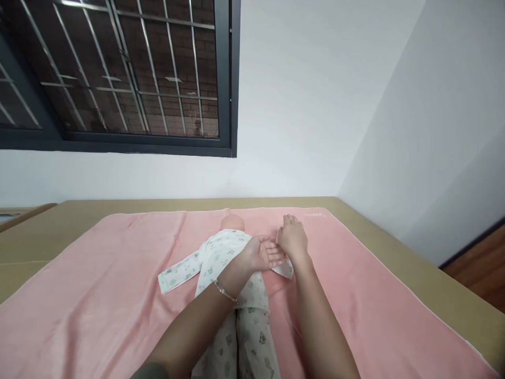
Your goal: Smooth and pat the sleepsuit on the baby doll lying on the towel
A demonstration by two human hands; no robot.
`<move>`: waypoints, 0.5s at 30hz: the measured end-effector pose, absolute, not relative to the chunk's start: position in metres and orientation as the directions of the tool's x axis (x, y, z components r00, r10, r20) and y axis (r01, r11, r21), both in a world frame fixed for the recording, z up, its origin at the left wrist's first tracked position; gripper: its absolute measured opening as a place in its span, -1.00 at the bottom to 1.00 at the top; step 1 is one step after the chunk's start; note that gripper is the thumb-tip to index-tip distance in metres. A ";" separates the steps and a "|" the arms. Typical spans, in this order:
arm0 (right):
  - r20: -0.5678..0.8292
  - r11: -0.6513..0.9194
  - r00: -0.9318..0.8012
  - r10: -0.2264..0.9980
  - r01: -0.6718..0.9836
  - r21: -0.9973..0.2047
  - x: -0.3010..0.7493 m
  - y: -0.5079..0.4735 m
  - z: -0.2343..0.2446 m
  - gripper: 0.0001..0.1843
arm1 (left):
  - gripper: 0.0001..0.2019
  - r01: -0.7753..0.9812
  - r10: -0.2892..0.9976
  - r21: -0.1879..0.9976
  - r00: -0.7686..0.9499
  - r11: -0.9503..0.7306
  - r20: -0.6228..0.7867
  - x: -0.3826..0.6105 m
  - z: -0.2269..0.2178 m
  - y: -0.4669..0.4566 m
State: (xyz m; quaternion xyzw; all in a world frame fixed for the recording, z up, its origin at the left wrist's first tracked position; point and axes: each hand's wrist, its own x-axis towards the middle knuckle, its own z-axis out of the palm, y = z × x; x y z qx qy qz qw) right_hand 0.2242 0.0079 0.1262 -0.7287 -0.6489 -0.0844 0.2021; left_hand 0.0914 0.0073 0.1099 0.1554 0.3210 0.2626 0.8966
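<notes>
A doll (233,222) in a white printed top (221,252) and matching trousers (258,337) lies on its back on a pink blanket (130,263). My left hand (266,255) is palm up over the doll's right-hand side in view, its fingers stretched out and nothing lying in the palm. Just beside it, my right hand (292,237) is back up, with its fingers reaching forward and slightly bent. Below both hands a sleeve end (284,268) shows; the rest of that sleeve is hidden. The other sleeve (179,273) spreads out to the left.
The blanket covers most of a tan surface (394,252) that reaches the white wall (292,116). A barred, dark-framed window (138,73) is at upper left. Brown wooden panelling (481,268) stands at the right edge.
</notes>
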 end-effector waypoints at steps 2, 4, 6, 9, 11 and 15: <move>0.388 -0.084 0.153 0.909 0.978 -0.189 0.223 0.007 0.126 -0.43 | -0.60 -0.350 0.551 0.446 0.681 0.824 -0.483 0.069 0.107 -0.007; 0.396 -0.088 0.161 0.904 0.977 -0.196 0.222 0.007 0.127 -0.44 | -0.57 -0.380 0.571 0.445 0.681 0.811 -0.459 0.048 0.111 -0.021; 0.402 -0.091 0.179 0.898 0.969 -0.229 0.221 0.006 0.127 -0.43 | -0.55 -0.453 0.618 0.430 0.657 0.781 -0.431 0.030 0.122 -0.034; 0.390 -0.093 0.211 0.896 0.949 -0.300 0.220 0.005 0.128 -0.42 | -0.56 -0.560 0.687 0.398 0.613 0.727 -0.391 0.009 0.144 -0.052; 0.383 -0.091 0.212 0.899 0.946 -0.310 0.222 0.005 0.130 -0.42 | -0.57 -0.607 0.718 0.382 0.596 0.696 -0.360 -0.003 0.159 -0.063; 0.387 -0.107 0.215 0.897 0.953 -0.282 0.218 0.003 0.136 -0.44 | -0.55 -0.672 0.767 0.370 0.573 0.642 -0.288 -0.025 0.179 -0.081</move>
